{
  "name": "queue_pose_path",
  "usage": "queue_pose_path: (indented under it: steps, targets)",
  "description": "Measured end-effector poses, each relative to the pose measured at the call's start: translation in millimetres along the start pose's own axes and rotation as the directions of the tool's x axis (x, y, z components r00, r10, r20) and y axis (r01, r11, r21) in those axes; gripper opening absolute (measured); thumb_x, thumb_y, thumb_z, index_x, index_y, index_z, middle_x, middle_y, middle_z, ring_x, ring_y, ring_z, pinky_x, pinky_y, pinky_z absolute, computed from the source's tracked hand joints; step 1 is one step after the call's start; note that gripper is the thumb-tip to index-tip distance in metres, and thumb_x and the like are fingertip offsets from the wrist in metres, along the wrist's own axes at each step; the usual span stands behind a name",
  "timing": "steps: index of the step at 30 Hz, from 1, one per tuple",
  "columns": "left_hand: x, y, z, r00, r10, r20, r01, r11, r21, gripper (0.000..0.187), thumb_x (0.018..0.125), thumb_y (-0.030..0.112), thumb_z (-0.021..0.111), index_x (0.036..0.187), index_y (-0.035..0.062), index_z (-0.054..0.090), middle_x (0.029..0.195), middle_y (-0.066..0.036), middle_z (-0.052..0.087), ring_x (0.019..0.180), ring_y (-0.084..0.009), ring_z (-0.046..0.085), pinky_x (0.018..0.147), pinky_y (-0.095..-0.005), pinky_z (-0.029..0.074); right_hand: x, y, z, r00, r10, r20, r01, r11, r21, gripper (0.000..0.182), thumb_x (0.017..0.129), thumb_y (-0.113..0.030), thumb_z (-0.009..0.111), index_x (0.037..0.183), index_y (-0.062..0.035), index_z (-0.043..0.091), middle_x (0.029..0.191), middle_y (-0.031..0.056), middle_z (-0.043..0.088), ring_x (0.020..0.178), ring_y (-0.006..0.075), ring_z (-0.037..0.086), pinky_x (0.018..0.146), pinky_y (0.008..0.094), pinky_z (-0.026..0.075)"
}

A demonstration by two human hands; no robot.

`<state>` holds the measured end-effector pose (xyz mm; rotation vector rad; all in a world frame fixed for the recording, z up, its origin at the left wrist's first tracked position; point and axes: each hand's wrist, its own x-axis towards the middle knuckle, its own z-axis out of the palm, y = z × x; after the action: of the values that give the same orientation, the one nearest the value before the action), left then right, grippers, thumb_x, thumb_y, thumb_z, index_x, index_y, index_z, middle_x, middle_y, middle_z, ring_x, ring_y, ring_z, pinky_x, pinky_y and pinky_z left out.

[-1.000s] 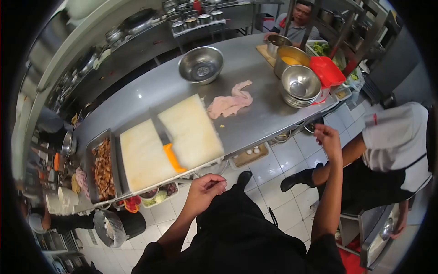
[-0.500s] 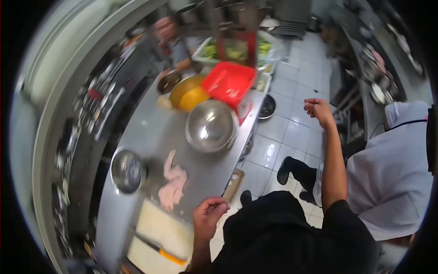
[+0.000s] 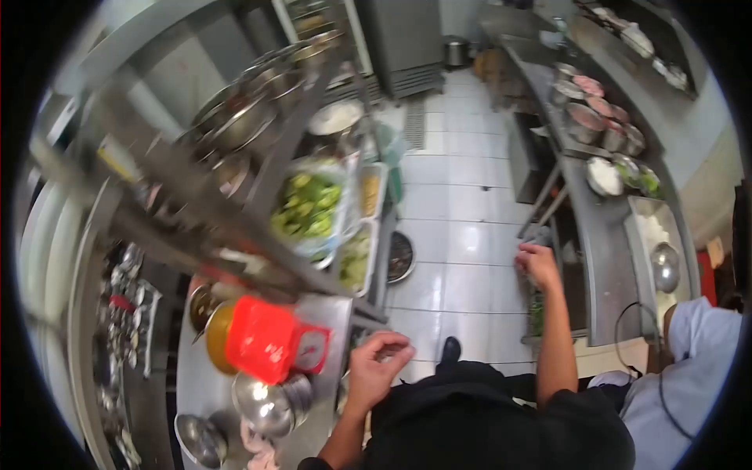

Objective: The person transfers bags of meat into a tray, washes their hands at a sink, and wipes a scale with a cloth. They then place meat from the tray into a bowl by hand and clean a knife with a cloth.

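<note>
My left hand [image 3: 377, 366] is raised beside the steel table, its fingers curved and apart with nothing between them. Farther right, over the tiled floor, my right hand [image 3: 536, 265] is held out with its fingers curled; whether anything is in them cannot be made out. To the left of my left hand, a steel bowl [image 3: 265, 403] stands on the table near a red plastic basket [image 3: 262, 338]. A yellow-orange container [image 3: 220, 338] sits behind the basket. Raw poultry [image 3: 258, 448] lies at the bottom edge of the view, next to a smaller steel bowl [image 3: 200, 440].
Trays of green vegetables [image 3: 308, 205] stand beyond the table. A dark round pan [image 3: 400, 257] is low beside the aisle. Along the right runs a steel counter [image 3: 601, 274] with pots and bowls. A co-worker in a white top [image 3: 689, 392] is at the lower right.
The view has swung toward the aisle, so the table, bowls and poultry now appear lower left, and the cutting board and knife are out of view. Both hands remain raised.
</note>
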<state>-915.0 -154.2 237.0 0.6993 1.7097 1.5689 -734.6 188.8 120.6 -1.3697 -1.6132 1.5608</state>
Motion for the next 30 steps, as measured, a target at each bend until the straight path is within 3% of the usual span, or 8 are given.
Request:
queue_pose_path:
  steps: [3, 12, 17, 19, 21, 25, 27, 30]
  targets:
    - [52, 3, 22, 0.995, 0.103, -0.005, -0.103, 0.995, 0.006, 0.017, 0.075, -0.003, 0.066, 0.091, -0.0026, 0.061, 0.095, -0.007, 0.057, 0.082, -0.0113, 0.058, 0.072, -0.0223, 0.048, 33, -19, -15, 0.998, 0.043, 0.048, -0.046, 0.996, 0.079, 0.038, 0.077, -0.006, 0.058, 0.111, 0.0089, 0.055, 0.073, 0.0079, 0.062, 0.057, 0.0107, 0.052, 0.051, 0.0239, 0.042]
    - [204, 5, 70, 0.998, -0.058, 0.001, 0.058, 0.993, -0.103, 0.015, 0.078, 0.0, 0.066, 0.092, -0.0018, 0.061, 0.082, -0.003, 0.062, 0.073, -0.0069, 0.058, 0.066, -0.0192, 0.047, 178, -80, -24, 0.998, -0.032, 0.062, 0.031, 0.999, 0.021, 0.049, 0.078, -0.002, 0.055, 0.124, 0.0088, 0.043, 0.076, 0.008, 0.062, 0.055, 0.0089, 0.049, 0.051, 0.0222, 0.041]
    - [328, 27, 94, 0.999, -0.029, 0.043, 0.034, 0.993, -0.111, 0.011, 0.08, 0.002, 0.065, 0.09, -0.0021, 0.062, 0.076, 0.0, 0.061, 0.068, -0.0039, 0.054, 0.061, -0.0166, 0.042, 262, -91, -33, 0.999, -0.048, 0.011, 0.048, 0.997, -0.063, 0.048, 0.077, -0.004, 0.056, 0.123, 0.0083, 0.046, 0.075, 0.0083, 0.063, 0.057, 0.0106, 0.052, 0.052, 0.0242, 0.042]
    - [380, 47, 108, 0.998, 0.001, 0.06, 0.005, 0.995, -0.104, 0.011, 0.08, 0.003, 0.065, 0.09, -0.002, 0.062, 0.075, 0.0, 0.06, 0.067, -0.0034, 0.052, 0.061, -0.0172, 0.042, 276, -98, -44, 0.997, 0.063, -0.047, -0.064, 0.998, -0.024, 0.049, 0.078, -0.003, 0.055, 0.124, 0.0093, 0.044, 0.074, 0.0088, 0.063, 0.056, 0.0106, 0.051, 0.051, 0.0247, 0.042]
    - [438, 69, 121, 0.992, 0.035, 0.12, -0.023, 0.995, -0.096, 0.012, 0.079, 0.004, 0.066, 0.089, -0.0016, 0.062, 0.075, 0.0, 0.06, 0.067, -0.004, 0.052, 0.062, -0.0183, 0.042, 286, -110, -57, 0.994, 0.041, -0.097, -0.043, 0.999, -0.016, 0.049, 0.078, -0.003, 0.055, 0.124, 0.0102, 0.043, 0.074, 0.0085, 0.062, 0.056, 0.0104, 0.051, 0.051, 0.0245, 0.042]
    - [561, 109, 166, 0.921, 0.31, 0.236, -0.331, 0.942, 0.055, 0.013, 0.079, 0.008, 0.067, 0.087, -0.0015, 0.062, 0.075, 0.001, 0.06, 0.067, -0.0046, 0.052, 0.061, -0.0189, 0.042, 305, -93, -91, 0.975, 0.052, -0.217, -0.038, 0.997, 0.07, 0.05, 0.08, -0.003, 0.055, 0.126, 0.0106, 0.041, 0.075, 0.0071, 0.062, 0.056, 0.0092, 0.05, 0.051, 0.0214, 0.041]
    - [648, 91, 190, 0.921, 0.265, 0.284, -0.302, 0.948, 0.096, 0.013, 0.08, 0.009, 0.066, 0.087, -0.0009, 0.062, 0.074, 0.001, 0.059, 0.068, -0.005, 0.052, 0.061, -0.0197, 0.042, 317, -98, -99, 0.963, 0.089, -0.253, -0.05, 0.986, 0.157, 0.05, 0.08, -0.002, 0.054, 0.127, 0.0101, 0.039, 0.076, 0.0069, 0.062, 0.056, 0.0084, 0.05, 0.052, 0.0207, 0.041]
    - [787, -5, 199, 0.933, 0.169, 0.319, -0.306, 0.84, 0.449, 0.022, 0.075, 0.016, 0.068, 0.089, 0.0008, 0.063, 0.075, -0.009, 0.063, 0.068, -0.0154, 0.058, 0.063, -0.0276, 0.046, 350, -111, -101, 0.956, 0.156, -0.25, -0.094, 0.965, 0.244, 0.052, 0.081, -0.001, 0.053, 0.129, 0.0094, 0.036, 0.077, 0.0069, 0.063, 0.056, 0.0074, 0.049, 0.052, 0.0202, 0.041]
